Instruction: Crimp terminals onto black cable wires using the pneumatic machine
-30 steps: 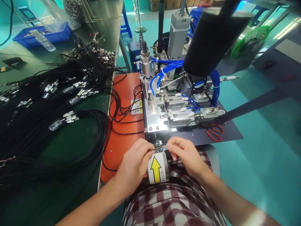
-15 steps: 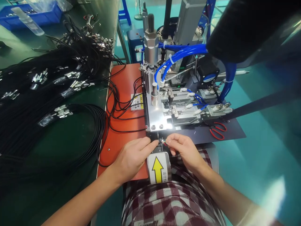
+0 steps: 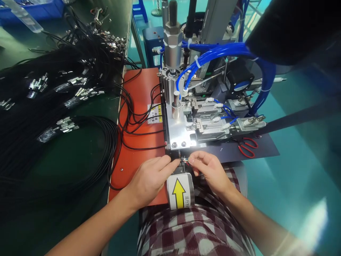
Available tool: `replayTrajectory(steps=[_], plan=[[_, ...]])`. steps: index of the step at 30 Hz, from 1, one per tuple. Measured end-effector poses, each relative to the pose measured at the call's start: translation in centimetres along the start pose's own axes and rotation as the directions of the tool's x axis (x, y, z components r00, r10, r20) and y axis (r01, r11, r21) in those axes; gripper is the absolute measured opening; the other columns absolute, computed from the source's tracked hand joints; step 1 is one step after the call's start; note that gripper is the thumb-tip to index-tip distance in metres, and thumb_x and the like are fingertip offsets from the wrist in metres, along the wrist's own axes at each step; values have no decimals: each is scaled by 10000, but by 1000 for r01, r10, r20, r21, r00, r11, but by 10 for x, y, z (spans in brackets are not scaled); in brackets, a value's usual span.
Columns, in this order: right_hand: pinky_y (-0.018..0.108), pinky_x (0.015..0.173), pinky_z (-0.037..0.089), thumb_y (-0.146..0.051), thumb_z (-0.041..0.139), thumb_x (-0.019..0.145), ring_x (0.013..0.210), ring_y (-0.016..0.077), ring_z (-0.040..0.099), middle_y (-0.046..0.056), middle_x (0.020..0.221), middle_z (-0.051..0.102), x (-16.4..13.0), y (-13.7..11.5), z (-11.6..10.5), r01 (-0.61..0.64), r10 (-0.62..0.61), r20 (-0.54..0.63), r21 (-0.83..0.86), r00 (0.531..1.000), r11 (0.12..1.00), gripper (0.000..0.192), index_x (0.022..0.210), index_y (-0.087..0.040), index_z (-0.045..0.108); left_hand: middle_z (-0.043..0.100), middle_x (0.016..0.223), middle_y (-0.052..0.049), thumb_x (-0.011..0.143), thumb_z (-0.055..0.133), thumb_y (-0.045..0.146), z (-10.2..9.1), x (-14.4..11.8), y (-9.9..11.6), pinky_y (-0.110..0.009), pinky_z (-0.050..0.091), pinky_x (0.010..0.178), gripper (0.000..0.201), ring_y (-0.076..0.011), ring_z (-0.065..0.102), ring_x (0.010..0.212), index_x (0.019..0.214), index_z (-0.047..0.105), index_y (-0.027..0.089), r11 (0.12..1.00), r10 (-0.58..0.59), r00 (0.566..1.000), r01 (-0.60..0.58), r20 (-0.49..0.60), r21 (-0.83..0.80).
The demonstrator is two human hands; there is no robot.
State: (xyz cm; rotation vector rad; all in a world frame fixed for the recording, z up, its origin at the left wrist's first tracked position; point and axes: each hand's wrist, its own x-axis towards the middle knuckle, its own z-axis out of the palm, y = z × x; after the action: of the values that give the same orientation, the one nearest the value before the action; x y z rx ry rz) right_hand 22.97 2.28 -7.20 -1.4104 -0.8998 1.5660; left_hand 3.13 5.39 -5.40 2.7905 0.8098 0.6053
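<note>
Black cable bundles (image 3: 39,117) are lying on the far-left bench (image 3: 80,160). Left hand (image 3: 150,177) and right hand (image 3: 209,170), each grip pinching a small wire end (image 3: 185,161), are seating it at the machine (image 3: 191,121) front; seating appears unfinished. Scissors (image 3: 247,147) are lying right.

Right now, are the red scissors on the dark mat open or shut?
Shut. The red scissors lie flat on the dark mat right of the machine, handle loops side by side and blades together, well clear of both hands.
</note>
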Motion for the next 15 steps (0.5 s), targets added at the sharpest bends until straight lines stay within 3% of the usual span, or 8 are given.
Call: replayTrajectory(steps=[15], plan=[[246,489,363,-352,636,754,491,111,446,-41,572,508,-3,1,6,45,-48,-78,-31,996,998,185,695,-192,567,581,761,-67,947,333,113,-1,-2,2,-275,478,552,313,-166,537,648,1112,592,56,999,-2,1000,1,21,37]])
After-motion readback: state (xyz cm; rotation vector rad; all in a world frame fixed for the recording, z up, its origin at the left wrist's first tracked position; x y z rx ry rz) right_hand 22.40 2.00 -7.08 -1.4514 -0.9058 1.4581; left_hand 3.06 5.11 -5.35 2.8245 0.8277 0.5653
